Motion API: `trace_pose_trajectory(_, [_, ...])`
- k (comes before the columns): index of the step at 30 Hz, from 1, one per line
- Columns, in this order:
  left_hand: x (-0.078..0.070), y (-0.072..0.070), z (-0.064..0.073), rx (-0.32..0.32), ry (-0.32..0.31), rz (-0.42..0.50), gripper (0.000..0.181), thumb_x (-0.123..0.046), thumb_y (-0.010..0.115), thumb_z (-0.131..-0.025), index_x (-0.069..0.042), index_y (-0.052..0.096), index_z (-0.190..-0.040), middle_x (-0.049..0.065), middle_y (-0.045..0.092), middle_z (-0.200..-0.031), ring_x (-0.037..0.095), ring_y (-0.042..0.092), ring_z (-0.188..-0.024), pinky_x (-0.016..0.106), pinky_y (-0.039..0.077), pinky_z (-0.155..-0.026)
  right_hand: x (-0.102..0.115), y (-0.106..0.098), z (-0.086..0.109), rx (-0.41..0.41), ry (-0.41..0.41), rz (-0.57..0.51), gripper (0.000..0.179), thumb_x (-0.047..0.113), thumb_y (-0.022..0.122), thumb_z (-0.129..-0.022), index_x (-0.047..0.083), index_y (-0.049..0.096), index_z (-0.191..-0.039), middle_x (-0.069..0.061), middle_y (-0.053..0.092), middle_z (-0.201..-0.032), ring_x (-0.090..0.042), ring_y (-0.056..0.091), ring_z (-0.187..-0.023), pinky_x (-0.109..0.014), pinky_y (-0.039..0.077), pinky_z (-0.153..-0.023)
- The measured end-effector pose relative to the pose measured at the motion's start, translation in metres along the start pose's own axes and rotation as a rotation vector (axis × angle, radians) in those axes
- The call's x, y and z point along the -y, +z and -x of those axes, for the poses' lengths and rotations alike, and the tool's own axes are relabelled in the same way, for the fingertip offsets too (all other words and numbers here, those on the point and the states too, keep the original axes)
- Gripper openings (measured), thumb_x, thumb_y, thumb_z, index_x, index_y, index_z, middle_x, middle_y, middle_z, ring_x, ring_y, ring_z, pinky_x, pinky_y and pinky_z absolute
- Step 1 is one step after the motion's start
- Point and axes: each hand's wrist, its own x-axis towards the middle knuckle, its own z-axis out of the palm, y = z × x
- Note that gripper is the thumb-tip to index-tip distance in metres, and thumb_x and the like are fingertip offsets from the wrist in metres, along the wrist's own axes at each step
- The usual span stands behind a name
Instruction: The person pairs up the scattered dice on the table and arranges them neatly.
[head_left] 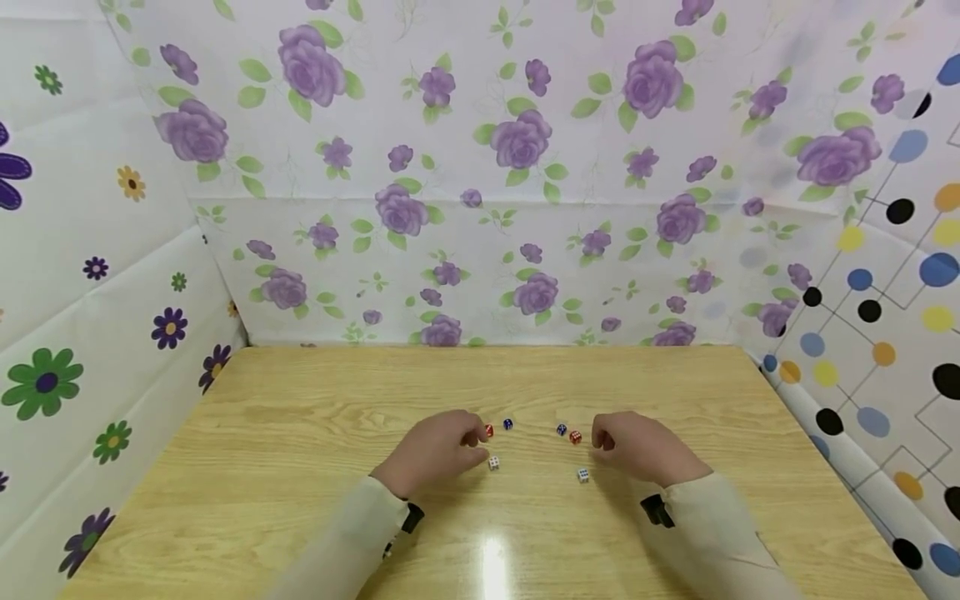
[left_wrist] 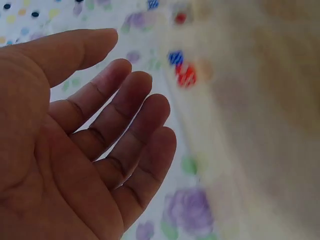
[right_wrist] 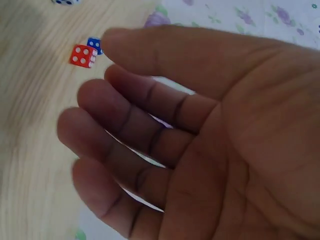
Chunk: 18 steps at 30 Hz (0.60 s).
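Two groups of dice lie on the wooden table. On the left are a red die [head_left: 490, 431], a blue die [head_left: 507, 424] and a white die [head_left: 493, 462]; my left hand [head_left: 442, 450] hovers just beside them, partly covering the red one. The right group has a blue die [head_left: 562, 430], a red die [head_left: 575, 437] touching or nearly touching it, and a white die [head_left: 583, 475] closer to me. Right of these is my right hand [head_left: 645, 446]. Both wrist views show loosely bent fingers and bare palms, with nothing held.
The wooden table [head_left: 315, 517] reaches back to a wall cloth with purple roses [head_left: 521, 142]. Flowered cloth [head_left: 45, 383] hangs at the left, dotted cloth [head_left: 900, 350] at the right. Light glares off the table's front [head_left: 493, 567].
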Motion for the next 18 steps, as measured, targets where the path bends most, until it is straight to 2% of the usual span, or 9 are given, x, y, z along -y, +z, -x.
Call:
trace_pose_trajectory(4, [-0.002, 0.010, 0.000, 0.066, 0.036, -0.005, 0.028, -0.026, 0.069, -0.100, -0.012, 0.071, -0.125, 0.001, 0.069, -0.111, 0.013, 0.063, -0.093, 0.033, 0.054, -0.080, 0.003, 0.005, -0.001, 0.039, -0.042, 0.004, 0.011, 0.010, 0.077, -0.092, 0.015, 0.067, -0.093, 0.007, 0.059, -0.082, -0.012, 0.051, -0.073, -0.035, 0.047, -0.071])
trace_pose_trajectory(8, [-0.001, 0.012, 0.001, 0.098, 0.069, -0.031, 0.032, -0.019, 0.069, -0.101, -0.014, 0.070, -0.132, 0.004, 0.066, -0.115, 0.011, 0.058, -0.084, 0.029, 0.051, -0.075, 0.007, 0.008, -0.003, 0.082, -0.072, -0.005, 0.013, 0.011, 0.079, -0.091, 0.017, 0.069, -0.096, 0.008, 0.060, -0.085, -0.011, 0.052, -0.077, -0.037, 0.049, -0.074])
trace_pose_trajectory(13, [0.000, 0.015, 0.000, 0.119, 0.115, -0.076, 0.032, -0.012, 0.065, -0.101, -0.016, 0.072, -0.132, 0.000, 0.067, -0.112, 0.006, 0.053, -0.083, 0.029, 0.050, -0.082, 0.009, 0.012, -0.003, 0.145, -0.078, -0.027, 0.012, 0.012, 0.078, -0.092, 0.022, 0.072, -0.095, 0.010, 0.063, -0.087, -0.010, 0.057, -0.081, -0.039, 0.051, -0.077])
trace_pose_trajectory(18, [-0.001, 0.016, 0.001, 0.155, 0.096, -0.084, 0.033, -0.012, 0.067, -0.098, -0.020, 0.073, -0.130, -0.006, 0.067, -0.108, 0.007, 0.052, -0.083, 0.030, 0.048, -0.082, 0.007, 0.017, -0.004, 0.141, -0.087, -0.016, 0.016, 0.009, 0.079, -0.091, 0.023, 0.074, -0.097, 0.010, 0.065, -0.089, -0.010, 0.058, -0.082, -0.039, 0.053, -0.077])
